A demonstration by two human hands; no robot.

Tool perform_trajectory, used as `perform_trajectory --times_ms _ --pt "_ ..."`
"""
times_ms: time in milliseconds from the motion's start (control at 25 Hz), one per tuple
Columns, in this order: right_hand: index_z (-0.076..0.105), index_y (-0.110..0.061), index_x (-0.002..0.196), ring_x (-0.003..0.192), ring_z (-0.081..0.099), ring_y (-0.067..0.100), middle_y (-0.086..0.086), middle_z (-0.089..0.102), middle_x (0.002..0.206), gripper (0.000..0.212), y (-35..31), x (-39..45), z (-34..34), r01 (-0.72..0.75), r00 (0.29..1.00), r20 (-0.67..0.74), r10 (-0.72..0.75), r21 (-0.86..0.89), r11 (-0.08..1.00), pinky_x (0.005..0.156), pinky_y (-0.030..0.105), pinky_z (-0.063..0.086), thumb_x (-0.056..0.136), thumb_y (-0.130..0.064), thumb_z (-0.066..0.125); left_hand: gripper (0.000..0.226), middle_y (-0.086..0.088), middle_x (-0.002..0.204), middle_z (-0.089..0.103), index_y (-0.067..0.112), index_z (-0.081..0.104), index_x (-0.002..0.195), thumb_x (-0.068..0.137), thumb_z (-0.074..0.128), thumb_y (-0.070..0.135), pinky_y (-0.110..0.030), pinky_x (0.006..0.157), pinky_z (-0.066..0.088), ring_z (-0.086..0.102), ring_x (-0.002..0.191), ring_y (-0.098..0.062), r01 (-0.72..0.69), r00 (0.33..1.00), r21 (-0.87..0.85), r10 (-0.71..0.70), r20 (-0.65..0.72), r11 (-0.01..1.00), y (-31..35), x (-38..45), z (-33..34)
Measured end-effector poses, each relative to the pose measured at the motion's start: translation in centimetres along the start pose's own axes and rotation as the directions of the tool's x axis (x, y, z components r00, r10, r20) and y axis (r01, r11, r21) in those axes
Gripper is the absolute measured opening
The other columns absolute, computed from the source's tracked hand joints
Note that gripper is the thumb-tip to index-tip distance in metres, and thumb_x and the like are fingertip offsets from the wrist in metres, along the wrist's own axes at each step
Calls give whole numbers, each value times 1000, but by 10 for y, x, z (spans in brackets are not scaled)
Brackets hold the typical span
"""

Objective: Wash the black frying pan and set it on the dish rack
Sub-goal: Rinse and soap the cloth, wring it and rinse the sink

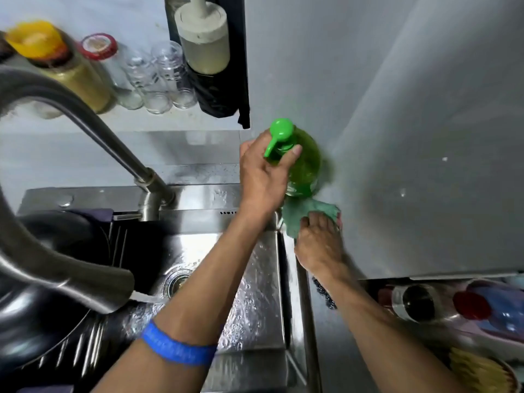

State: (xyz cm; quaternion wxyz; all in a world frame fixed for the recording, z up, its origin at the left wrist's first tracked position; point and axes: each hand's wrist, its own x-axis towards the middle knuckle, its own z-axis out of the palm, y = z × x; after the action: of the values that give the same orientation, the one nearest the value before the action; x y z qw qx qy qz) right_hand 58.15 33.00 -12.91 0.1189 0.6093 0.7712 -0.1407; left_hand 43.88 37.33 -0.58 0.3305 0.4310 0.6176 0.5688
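Note:
A green pump bottle of dish soap point(303, 165) stands at the sink's back right corner. My left hand point(263, 177) is wrapped around its neck, just under the green pump head. In front of the bottle my right hand point(320, 245) presses on a green cloth point(300, 215) lying on the sink's right rim. The black frying pan point(54, 330) lies in the left part of the steel sink point(255, 282), largely hidden behind the faucet spout.
A grey faucet point(93, 129) arches over the sink, water running from its spout. Jars and clear glasses point(158, 78) stand on the back ledge. A grey wall panel fills the right. At lower right are a steel cup point(419, 303), containers and a brush.

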Motion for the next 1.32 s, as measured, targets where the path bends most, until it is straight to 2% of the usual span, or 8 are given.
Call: perform_trajectory --times_ms 200,320,520,760,880,1000,1200,1320 --pt "48 9 142 143 38 44 29 41 152 51 8 49 3 259 961 -130 -245 112 959 117 56 32 92 5 53 32 21 116 63 29 68 109 79 75 23 -32 94 39 50 109 -12 -191 978 185 202 -43 964 -22 -95 -65" --pt "41 -7 150 145 31 36 16 30 160 59 -16 86 -24 130 990 62 -129 -8 992 117 48 32 93 -13 53 29 19 116 65 28 70 107 79 74 26 -42 93 41 50 108 -15 -58 996 220 71 -52 974 -44 -125 -81" --pt "63 -10 127 127 42 33 13 46 139 38 -117 104 -39 368 915 -74 -397 -248 896 106 42 34 91 -17 53 29 21 119 63 32 70 110 81 73 29 -27 94 38 50 110 -15 61 998 223 -56 -26 973 -80 -141 -105" --pt "54 -5 142 145 32 27 11 43 152 41 -165 121 -17 686 708 -47 -705 285 669 118 25 15 102 -13 55 45 25 121 60 43 65 111 73 79 24 -41 89 41 47 104 -11 -11 1000 355 17 -14 935 -114 -157 -117" --pt "38 -9 153 154 17 24 6 28 164 57 -201 146 -7 729 675 -80 -733 223 647 125 31 5 98 2 42 39 25 118 62 38 68 107 71 79 28 -40 85 42 49 101 -11 -12 999 408 32 -41 913 -130 -161 -120" --pt "16 -20 161 156 1 17 -5 9 169 63 -225 160 0 688 724 -95 -683 34 725 124 38 -8 101 -11 35 39 27 115 62 39 67 106 69 78 35 -37 81 45 50 99 -8 -6 996 430 43 -77 903 -141 -168 -120" --pt "3 -13 161 156 -6 23 3 0 170 61 -207 134 13 379 922 -114 -371 61 923 125 44 -7 106 -30 23 38 25 119 62 37 67 110 74 78 36 -41 82 46 51 99 -10 -4 1000 402 9 -10 916 -132 -176 -117" --pt "5 -11 161 156 -6 26 7 1 170 61 -218 133 16 417 904 -106 -415 6 909 124 42 -9 108 -34 22 48 24 120 61 43 64 115 71 80 33 -46 81 49 52 100 -13 11 1000 359 -5 -17 933 -130 -175 -116"
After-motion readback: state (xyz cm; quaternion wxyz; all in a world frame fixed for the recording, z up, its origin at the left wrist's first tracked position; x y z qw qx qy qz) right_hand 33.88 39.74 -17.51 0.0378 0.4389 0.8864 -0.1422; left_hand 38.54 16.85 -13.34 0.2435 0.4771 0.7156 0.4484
